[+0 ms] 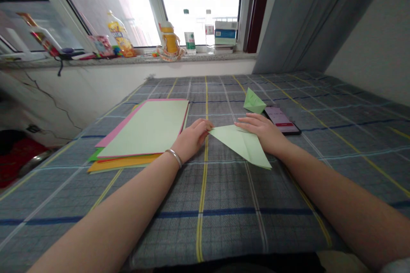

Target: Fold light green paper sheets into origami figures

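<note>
A pale green sheet of paper (240, 141), folded into a triangle with a crease across it, lies on the plaid cloth between my hands. My left hand (194, 135) pinches its left corner between thumb and fingers; a silver bangle (174, 158) circles that wrist. Across the paper's upper right edge rests my right hand (261, 130), its fingers stretched out flat. Just beyond the right hand stands a small folded green paper piece (254, 101), touching or close to a phone (282, 120) with a lit screen.
A stack of coloured paper (147, 130), pale green on top, lies at the left. Plaid cloth (230, 230) covers the surface. On the windowsill (134, 62) behind are a yellow drink bottle (120, 36), a yellow cup (170, 40), clear bottles and boxes (225, 34). A grey curtain (294, 21) hangs right.
</note>
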The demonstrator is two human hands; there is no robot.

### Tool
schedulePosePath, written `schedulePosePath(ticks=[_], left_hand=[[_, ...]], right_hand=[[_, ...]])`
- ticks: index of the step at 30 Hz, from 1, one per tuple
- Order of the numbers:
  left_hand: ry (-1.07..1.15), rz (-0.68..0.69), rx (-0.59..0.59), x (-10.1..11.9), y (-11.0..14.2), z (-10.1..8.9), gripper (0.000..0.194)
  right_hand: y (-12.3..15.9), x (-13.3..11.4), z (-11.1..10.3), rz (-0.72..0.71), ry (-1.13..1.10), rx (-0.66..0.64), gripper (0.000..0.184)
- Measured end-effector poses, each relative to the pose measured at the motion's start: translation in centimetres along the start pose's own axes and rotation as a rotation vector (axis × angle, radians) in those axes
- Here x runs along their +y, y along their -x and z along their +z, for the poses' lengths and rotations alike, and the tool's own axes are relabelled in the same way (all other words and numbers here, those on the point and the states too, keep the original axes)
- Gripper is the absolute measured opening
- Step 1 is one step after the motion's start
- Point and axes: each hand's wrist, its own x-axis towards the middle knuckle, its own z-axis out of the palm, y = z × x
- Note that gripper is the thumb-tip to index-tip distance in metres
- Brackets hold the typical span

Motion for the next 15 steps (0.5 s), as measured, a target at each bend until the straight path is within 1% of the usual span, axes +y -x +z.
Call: schedulePosePath(ticks=[2,5,7,10,13,15], left_hand=[[-0.158,-0.009,-0.031,0.1,0.0,0.1,0.015],[-0.428,-0.014,-0.021,0.3,-0.1,0.2,0.014],[-0.529,-0.028,-0.020,0.6,-0.2,0.3,0.016],[-0.567,-0.025,-0.087,1.2,-0.2,0.4,0.023],[-0.552,0.051,-0.216,2.2,-0.2,0.4,0.032],[-0.562,0.115,-0.299,3.2,-0.3,0.5,0.032]], right_hand=[[-0.1,-0.3,-0.3,-0.047,0.058,-0.006,0.038],[-0.1,-0.8,-0.7,-0.130,0.076,-0.034,0.038],[-0.1,-1.2,-0.8,-0.168,0.064,-0.071,0.040],[-0.1,-2.0,-0.6,-0.163,0.030,-0.144,0.048],[0.0,-2.7,-0.3,-0.108,0.003,-0.212,0.054],[0.0,-2.9,-0.1,-0.066,0.001,-0.246,0.055]])
